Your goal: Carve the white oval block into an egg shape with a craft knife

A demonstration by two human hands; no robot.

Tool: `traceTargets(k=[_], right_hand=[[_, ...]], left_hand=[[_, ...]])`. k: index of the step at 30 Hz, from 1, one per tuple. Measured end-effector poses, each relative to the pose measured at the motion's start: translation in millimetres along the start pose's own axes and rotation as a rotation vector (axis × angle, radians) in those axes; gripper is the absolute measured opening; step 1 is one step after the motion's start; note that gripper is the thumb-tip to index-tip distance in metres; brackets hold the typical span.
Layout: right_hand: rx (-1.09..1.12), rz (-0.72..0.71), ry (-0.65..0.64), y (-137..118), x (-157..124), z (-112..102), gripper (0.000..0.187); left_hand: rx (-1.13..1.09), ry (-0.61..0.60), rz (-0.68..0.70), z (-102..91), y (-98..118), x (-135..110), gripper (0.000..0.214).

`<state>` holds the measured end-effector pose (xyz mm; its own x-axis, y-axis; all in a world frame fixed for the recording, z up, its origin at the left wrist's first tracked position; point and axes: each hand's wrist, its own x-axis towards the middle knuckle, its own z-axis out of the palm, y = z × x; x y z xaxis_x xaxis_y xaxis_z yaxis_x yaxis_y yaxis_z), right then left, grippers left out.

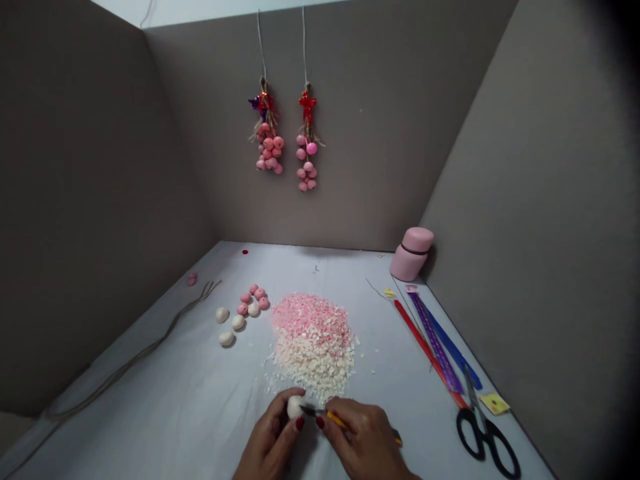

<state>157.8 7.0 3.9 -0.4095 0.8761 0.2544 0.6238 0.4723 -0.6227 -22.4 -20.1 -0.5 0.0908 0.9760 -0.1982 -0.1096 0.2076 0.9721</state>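
Note:
My left hand (276,433) pinches a small white ball (295,407) between thumb and fingers, near the table's front edge. In my right hand (364,433) is a craft knife with a yellow handle (338,420), and its dark blade (311,411) points left, its tip at the ball's right side. Just beyond both hands lies a heap of pink and white shavings (315,340). Left of the heap are several white balls (227,339) and several pink balls (245,297); the pink ones look rounder and smoother.
Black-handled scissors (483,430) lie at the right beside red (423,343), purple (436,340) and blue (453,348) strips. A pink jar (411,254) stands at the back right. Long twine (145,352) runs along the left. Two bead bunches (270,150) hang on the grey back wall (375,133).

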Motion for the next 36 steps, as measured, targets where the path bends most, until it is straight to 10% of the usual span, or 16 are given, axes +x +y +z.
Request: traceTargets(k=[18,30,36], right_hand=[[-0.056,-0.082,0.008,-1,-1,0,0.031],[-0.043,0.131,0.057,1,5,-8,0.037],[-0.023,-0.054,0.005,-1,2,-4,0.031]], left_hand=[[-0.15,-0.28,-0.016,-1.0,8,3,0.027],[-0.122,-0.27,-0.025,-1.7,9,-1,0.032],[-0.08,-0.249,-0.05,-5.5,-6,2,0.032]])
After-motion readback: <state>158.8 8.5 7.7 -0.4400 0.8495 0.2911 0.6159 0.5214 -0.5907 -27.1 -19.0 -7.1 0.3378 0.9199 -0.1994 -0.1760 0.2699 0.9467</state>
